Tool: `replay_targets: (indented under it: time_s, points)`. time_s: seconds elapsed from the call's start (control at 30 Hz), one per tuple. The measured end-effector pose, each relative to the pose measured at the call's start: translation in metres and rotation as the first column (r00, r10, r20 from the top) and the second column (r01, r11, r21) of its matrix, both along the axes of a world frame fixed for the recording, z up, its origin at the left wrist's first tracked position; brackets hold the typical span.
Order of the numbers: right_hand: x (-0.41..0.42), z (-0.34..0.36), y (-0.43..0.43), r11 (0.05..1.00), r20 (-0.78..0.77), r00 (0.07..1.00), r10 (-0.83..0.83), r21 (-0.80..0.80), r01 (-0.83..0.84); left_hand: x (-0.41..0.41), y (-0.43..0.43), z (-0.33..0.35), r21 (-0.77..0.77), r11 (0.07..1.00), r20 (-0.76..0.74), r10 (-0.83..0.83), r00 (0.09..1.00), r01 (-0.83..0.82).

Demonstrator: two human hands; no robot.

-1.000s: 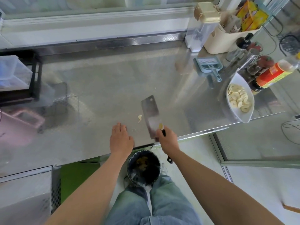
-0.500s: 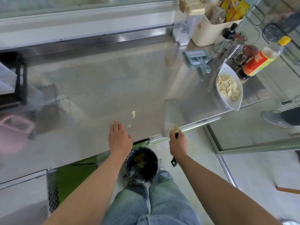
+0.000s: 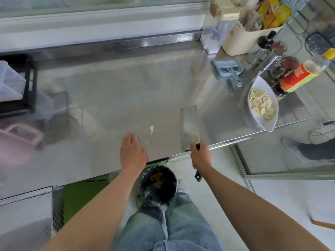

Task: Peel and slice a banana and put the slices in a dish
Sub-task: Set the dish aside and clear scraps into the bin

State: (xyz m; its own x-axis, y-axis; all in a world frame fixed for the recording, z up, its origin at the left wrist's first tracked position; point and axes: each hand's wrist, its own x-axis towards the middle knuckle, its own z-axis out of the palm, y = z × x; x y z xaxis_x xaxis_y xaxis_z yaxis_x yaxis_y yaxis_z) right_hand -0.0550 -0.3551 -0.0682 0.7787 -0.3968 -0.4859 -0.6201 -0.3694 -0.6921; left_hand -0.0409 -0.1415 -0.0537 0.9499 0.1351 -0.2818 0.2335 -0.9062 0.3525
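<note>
My right hand [image 3: 200, 154] is clamped on the cleaver [image 3: 189, 127] by its handle, blade pointing away from me. My left hand [image 3: 133, 153] lies flat, fingers straight, on the steel counter [image 3: 108, 105]. The slices [image 3: 261, 104] sit in the dish [image 3: 262, 124], ahead-right of the blade and nearer my right. A scrap [image 3: 151, 130] lies between my hands, and the bin [image 3: 158, 183] stands below the counter's edge.

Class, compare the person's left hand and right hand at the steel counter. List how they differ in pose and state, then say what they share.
1. The left hand lies flat with straight fingers and holds nothing; the right hand is curled round the handle of the cleaver.
2. The left hand rests on the counter; the right hand sits at its front edge, partly off it.
Shared: both are bare and close to the front edge.
</note>
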Motion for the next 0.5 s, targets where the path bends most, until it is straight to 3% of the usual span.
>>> replay_targets:
  time_s: [0.07,0.13,0.2,0.33,0.5]
  points:
    - [0.002,0.003,0.021,0.980,-0.017,0.980,0.197,0.017,-0.197,0.004,-0.001,0.000,-0.006,1.000,-0.008,0.011,1.000,-0.011]
    - [0.012,0.010,0.026,0.957,-0.018,0.957,0.290,0.027,-0.289,0.008,-0.002,0.001,-0.003,1.000,-0.017,0.020,1.000,-0.021]
    - [0.031,0.018,0.013,0.963,-0.012,0.964,0.267,0.030,-0.266,0.012,-0.002,0.000,0.004,1.000,-0.021,0.027,0.999,-0.027]
    - [0.074,0.032,-0.027,0.997,0.042,0.998,0.050,0.051,-0.052,0.019,-0.005,0.002,0.007,0.998,-0.021,0.059,0.998,-0.059]
    - [0.104,0.016,-0.046,0.998,0.034,0.998,0.054,0.034,-0.056,0.028,-0.012,-0.001,-0.003,0.994,0.025,0.109,0.994,-0.109]
